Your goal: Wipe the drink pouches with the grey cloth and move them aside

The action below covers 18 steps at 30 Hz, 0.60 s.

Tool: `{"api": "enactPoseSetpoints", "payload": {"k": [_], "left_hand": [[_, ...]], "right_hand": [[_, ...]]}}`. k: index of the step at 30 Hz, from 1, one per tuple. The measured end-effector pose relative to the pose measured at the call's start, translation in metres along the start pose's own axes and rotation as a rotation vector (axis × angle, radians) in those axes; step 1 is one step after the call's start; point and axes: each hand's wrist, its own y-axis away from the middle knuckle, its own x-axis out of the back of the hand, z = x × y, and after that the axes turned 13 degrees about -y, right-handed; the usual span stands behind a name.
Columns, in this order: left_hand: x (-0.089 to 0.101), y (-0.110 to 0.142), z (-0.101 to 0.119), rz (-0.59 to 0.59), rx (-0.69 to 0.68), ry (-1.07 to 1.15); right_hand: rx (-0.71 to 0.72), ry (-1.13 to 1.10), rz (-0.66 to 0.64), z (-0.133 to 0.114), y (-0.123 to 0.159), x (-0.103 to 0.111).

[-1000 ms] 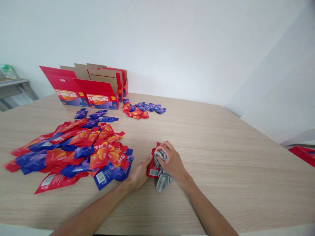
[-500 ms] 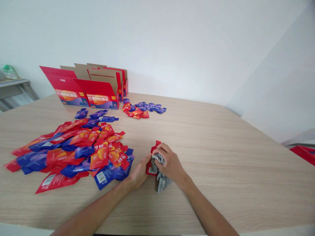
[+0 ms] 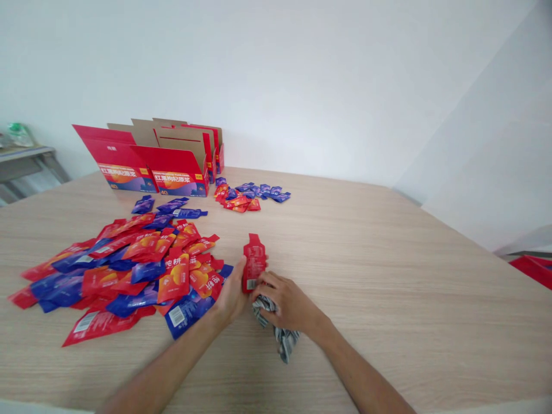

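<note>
Red and upright-looking, the spouted pouch [image 3: 254,265] sits gripped in the left hand [image 3: 233,292] above the table [image 3: 371,276], while the right hand's [image 3: 287,302] fingers clutch a striped grey cloth [image 3: 287,340] at its lower edge.

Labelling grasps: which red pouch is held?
The red pouch right of the large pile, neck pointing away, gripped by the left hand; other red ones lie in that pile or the small cluster.
</note>
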Motion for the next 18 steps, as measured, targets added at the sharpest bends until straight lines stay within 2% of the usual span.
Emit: {"api": "enactPoseSetpoints", "payload": {"k": [3,6,8,10,12,14,16,18], "left_hand": [[0.005,0.001,0.031,0.175,-0.145,-0.060],[0.022,0.002,0.071,0.310,-0.299,-0.224],[0.041,0.002,0.103,0.380,-0.424,-0.464],[0.065,-0.001,0.135,0.505,-0.550,-0.783],[0.092,-0.005,0.166,0.580,-0.620,-1.029],[0.119,-0.011,0.191,0.657,-0.576,-1.273],[0.145,-0.019,0.210,0.730,-0.471,-1.449],[0.167,-0.029,0.220,0.738,-0.398,-1.414]], "right_hand": [[0.013,0.002,-0.002,0.000,0.001,0.002],[0.015,0.000,0.018,0.001,0.002,0.007],[0.024,0.002,0.023,0.001,0.003,0.009],[0.029,0.005,0.020,0.000,0.002,0.010],[0.031,0.007,0.011,-0.001,0.001,0.010],[0.035,0.013,0.001,-0.002,0.001,0.009],[0.038,0.016,0.000,-0.001,0.000,0.009],[0.039,0.014,0.006,0.001,0.000,0.009]]}}
